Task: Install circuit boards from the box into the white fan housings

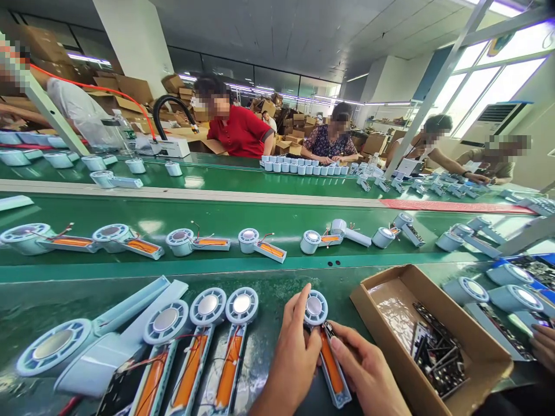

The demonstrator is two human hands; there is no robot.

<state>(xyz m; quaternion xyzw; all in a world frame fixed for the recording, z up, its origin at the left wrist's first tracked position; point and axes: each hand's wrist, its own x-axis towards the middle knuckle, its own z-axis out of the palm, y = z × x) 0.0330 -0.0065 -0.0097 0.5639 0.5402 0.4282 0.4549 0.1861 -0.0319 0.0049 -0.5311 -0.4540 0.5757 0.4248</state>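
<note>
My left hand [293, 341] is closed around a light blue handheld fan housing [315, 307], its index finger stretched along the round head. The handle's open channel shows an orange battery [332, 364]. At the top of the handle, my right hand [362, 361] pinches a small dark part [328, 329] that looks like a circuit board; my fingers cover much of it. Left of my hands, several like housings [241, 305] lie in a row, some showing orange batteries and thin wires. To the right, a cardboard box [481, 355] contains a pile of small black circuit boards [440, 352].
Beyond the bench, a green conveyor belt [143, 277] carries several fan housings [180, 241] with batteries. Two small black discs [333, 263] lie near its edge. More housings [466, 289] and another person's hand [544, 341] are at the right. People work across the line.
</note>
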